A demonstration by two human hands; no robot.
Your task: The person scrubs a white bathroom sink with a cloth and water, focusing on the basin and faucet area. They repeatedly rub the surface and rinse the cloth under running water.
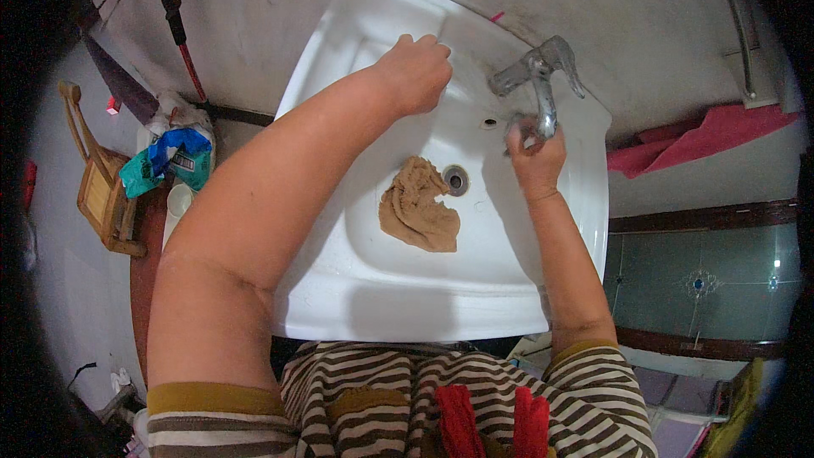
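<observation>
A white ceramic washbasin [407, 305] lies before me. My left hand [416, 73] is over its back left part, fingers curled and turned away; whether anything is in them is hidden. Under the spout of the chrome faucet [540, 70], my right hand [540, 159] has its fingers bent, partly covered by the spout. Something grey and blurred shows at those fingertips, too unclear to name. A crumpled brown cloth [420, 216] rests on the basin floor, just left of the metal drain [456, 180]. Neither hand touches the cloth.
Above the drain is an overflow hole [489, 122]. A pink towel [693, 140] hangs at the right. To the left are a wooden stool [105, 197], a teal and blue plastic packet [175, 159], a white cup [180, 198] and a black and red pole [172, 6] against the wall.
</observation>
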